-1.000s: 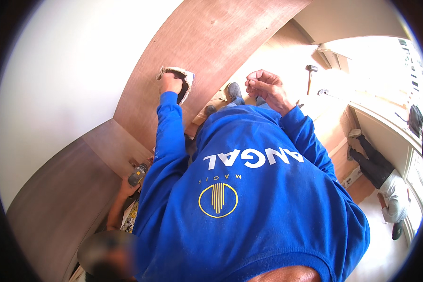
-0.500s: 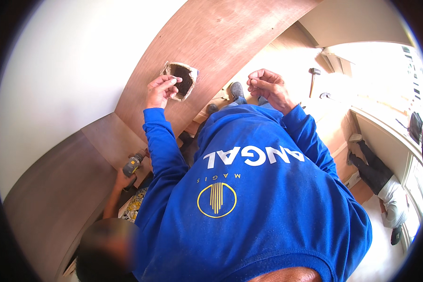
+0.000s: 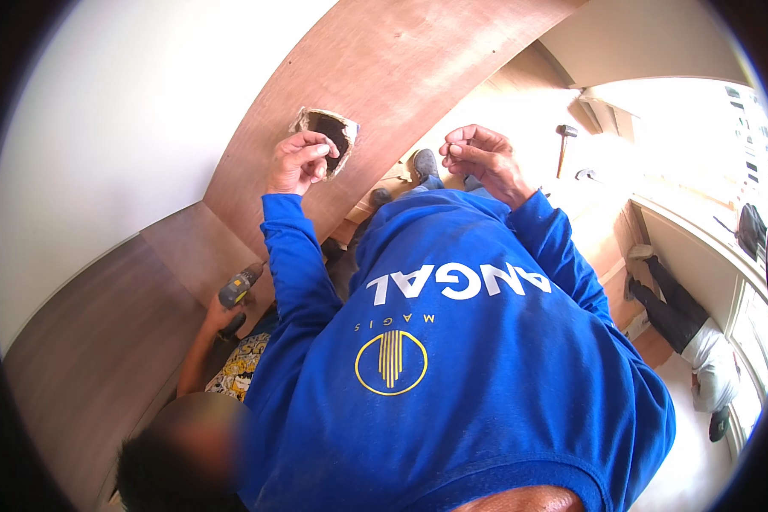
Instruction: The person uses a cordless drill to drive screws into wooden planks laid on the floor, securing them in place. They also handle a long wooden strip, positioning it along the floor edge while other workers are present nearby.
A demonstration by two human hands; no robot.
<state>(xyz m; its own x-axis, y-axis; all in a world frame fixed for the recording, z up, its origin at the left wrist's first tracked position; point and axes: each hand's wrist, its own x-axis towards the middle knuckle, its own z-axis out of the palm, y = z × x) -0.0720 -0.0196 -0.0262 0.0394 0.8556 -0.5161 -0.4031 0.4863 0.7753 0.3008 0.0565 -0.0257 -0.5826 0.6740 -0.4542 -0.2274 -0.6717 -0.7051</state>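
My left hand (image 3: 299, 162) is raised in front of a reddish wooden panel (image 3: 384, 72), with thumb and fingertips pinched together. Just behind its fingers, a rough-edged dark hole (image 3: 337, 130) is cut through the panel, partly covered by the hand. My right hand (image 3: 484, 162) hovers apart from the panel, to the right of its edge, thumb against curled fingers. Anything inside either pinch is too small to make out. Both arms are in blue sleeves (image 3: 294, 247).
At lower left, a co-worker grips a yellow and black power drill (image 3: 239, 286) beside a dark brown panel (image 3: 102, 358). A hammer (image 3: 563, 149) is on the floor at upper right. Another person (image 3: 691, 328) in dark trousers is by the window at right.
My left hand has shifted slightly right and its fingers have curled in more. My right hand has moved slightly left. The co-worker's head and drill have shifted a little.
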